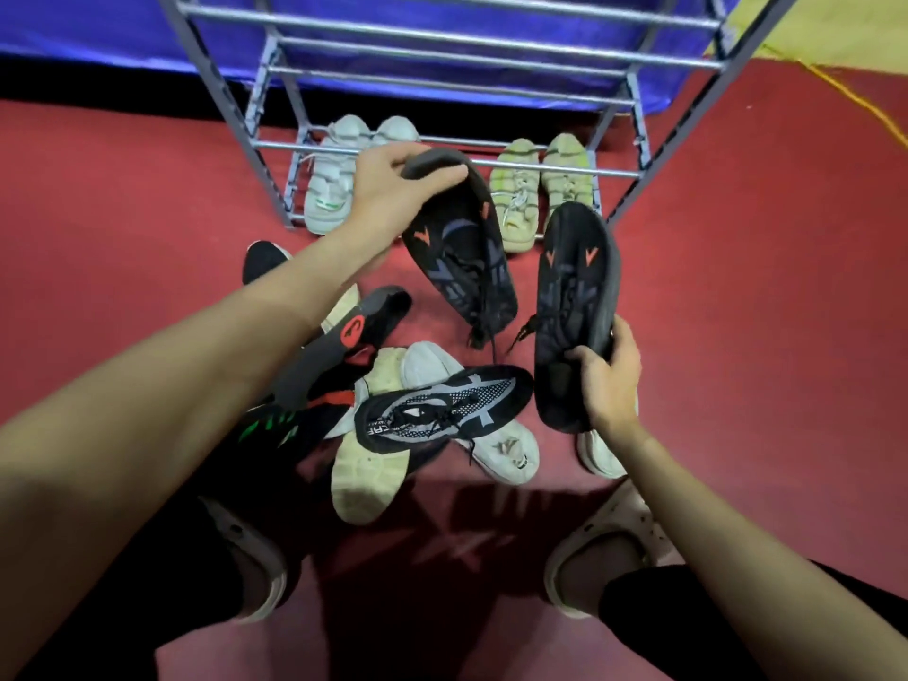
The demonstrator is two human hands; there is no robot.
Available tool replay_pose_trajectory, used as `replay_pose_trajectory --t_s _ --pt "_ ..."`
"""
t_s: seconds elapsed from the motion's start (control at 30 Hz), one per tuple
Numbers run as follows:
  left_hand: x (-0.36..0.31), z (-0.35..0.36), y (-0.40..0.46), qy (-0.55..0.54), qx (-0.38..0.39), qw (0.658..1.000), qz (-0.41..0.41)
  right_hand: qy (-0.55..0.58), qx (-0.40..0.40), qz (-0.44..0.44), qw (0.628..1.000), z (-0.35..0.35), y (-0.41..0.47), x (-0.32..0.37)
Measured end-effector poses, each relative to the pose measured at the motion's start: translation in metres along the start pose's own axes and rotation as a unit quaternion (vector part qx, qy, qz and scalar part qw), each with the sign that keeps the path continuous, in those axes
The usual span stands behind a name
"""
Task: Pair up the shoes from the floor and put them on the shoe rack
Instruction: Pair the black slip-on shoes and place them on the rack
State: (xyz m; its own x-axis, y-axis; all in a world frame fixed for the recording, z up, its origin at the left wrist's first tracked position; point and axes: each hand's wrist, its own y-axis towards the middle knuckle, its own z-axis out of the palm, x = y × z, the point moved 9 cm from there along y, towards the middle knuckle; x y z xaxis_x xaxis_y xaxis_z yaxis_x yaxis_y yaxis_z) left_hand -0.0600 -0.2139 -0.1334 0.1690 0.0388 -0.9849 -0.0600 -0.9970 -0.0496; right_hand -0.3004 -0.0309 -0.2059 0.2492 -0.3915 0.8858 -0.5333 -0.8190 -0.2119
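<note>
My left hand (393,184) grips the end of a black shoe with orange marks (462,253), which hangs in the air, laces dangling. My right hand (607,380) holds its matching black shoe (572,307) by the heel, toe pointing toward the rack. The grey metal shoe rack (442,56) stands ahead. On its bottom shelf sit a white pair (339,174) at left and a pale yellow-green pair (540,189) at right. A pile of shoes lies on the floor below my hands: a black and grey knit shoe (442,405), white shoes (363,479), a black shoe with a red logo sole (339,346).
The floor is red carpet (737,287). A blue cloth (98,27) hangs behind the rack. My feet in pale clogs (604,538) stand at the bottom, on either side of the pile. Another white shoe (597,454) lies under my right wrist.
</note>
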Motion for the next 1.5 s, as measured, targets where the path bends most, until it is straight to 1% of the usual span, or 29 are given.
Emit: replay_pose_trajectory --t_s 0.1,0.17,0.23,0.33,0.43,0.53,0.7,0.8,0.87,0.97,1.03,1.1,1.13,1.17,1.27,1.37,1.43,1.5 --pt "0.011 -0.015 -0.016 -0.042 -0.027 0.997 -0.059 0.044 0.018 0.005 0.999 0.002 -0.005 0.006" --pt "0.028 -0.024 -0.025 -0.027 -0.042 0.993 -0.103 0.057 0.031 0.008 0.998 0.003 -0.006 0.012" --pt "0.048 -0.024 -0.034 0.001 -0.025 0.987 -0.156 0.059 0.053 0.008 0.997 0.005 -0.008 0.016" --pt "0.076 -0.016 -0.045 0.044 0.014 0.98 -0.193 0.038 0.082 0.017 0.996 0.011 -0.014 0.014" --pt "0.097 -0.007 -0.05 0.116 0.048 0.97 -0.209 0.008 0.114 0.044 0.992 0.021 -0.021 -0.004" --pt "0.117 0.005 -0.05 0.18 0.089 0.96 -0.195 -0.006 0.128 0.084 0.988 0.029 -0.028 -0.025" --pt "0.138 0.008 -0.053 0.179 0.089 0.96 -0.196 -0.023 0.148 0.12 0.981 0.043 -0.038 -0.046" --pt "0.137 -0.004 -0.077 0.221 0.096 0.953 -0.185 -0.029 0.145 0.128 0.981 0.051 -0.044 -0.05" --pt "0.14 -0.02 -0.106 0.255 0.07 0.947 -0.182 -0.032 0.148 0.134 0.979 0.057 -0.049 -0.051" --pt "0.148 -0.039 -0.155 0.289 0.005 0.926 -0.244 -0.03 0.169 0.142 0.975 0.07 -0.058 -0.054" --pt "0.154 -0.043 -0.181 0.323 -0.017 0.894 -0.309 -0.021 0.175 0.152 0.973 0.078 -0.062 -0.059" --pt "0.164 -0.043 -0.205 0.335 -0.011 0.86 -0.384 -0.024 0.189 0.165 0.968 0.085 -0.068 -0.064" --pt "0.171 -0.044 -0.216 0.316 -0.012 0.851 -0.419 -0.024 0.196 0.175 0.964 0.087 -0.071 -0.067" --pt "0.177 -0.043 -0.224 0.276 -0.014 0.851 -0.447 -0.024 0.201 0.183 0.962 0.089 -0.072 -0.071" --pt "0.189 -0.032 -0.24 0.109 0.012 0.86 -0.499 -0.049 0.183 0.209 0.959 0.085 -0.074 -0.079" --pt "0.187 -0.025 -0.247 0.033 0.075 0.852 -0.518 -0.058 0.17 0.247 0.952 0.078 -0.076 -0.083" --pt "0.184 -0.024 -0.246 -0.009 0.08 0.851 -0.52 -0.059 0.173 0.263 0.947 0.075 -0.079 -0.08" --pt "0.178 -0.027 -0.241 -0.027 0.073 0.856 -0.512 -0.027 0.187 0.254 0.949 0.076 -0.081 -0.071"
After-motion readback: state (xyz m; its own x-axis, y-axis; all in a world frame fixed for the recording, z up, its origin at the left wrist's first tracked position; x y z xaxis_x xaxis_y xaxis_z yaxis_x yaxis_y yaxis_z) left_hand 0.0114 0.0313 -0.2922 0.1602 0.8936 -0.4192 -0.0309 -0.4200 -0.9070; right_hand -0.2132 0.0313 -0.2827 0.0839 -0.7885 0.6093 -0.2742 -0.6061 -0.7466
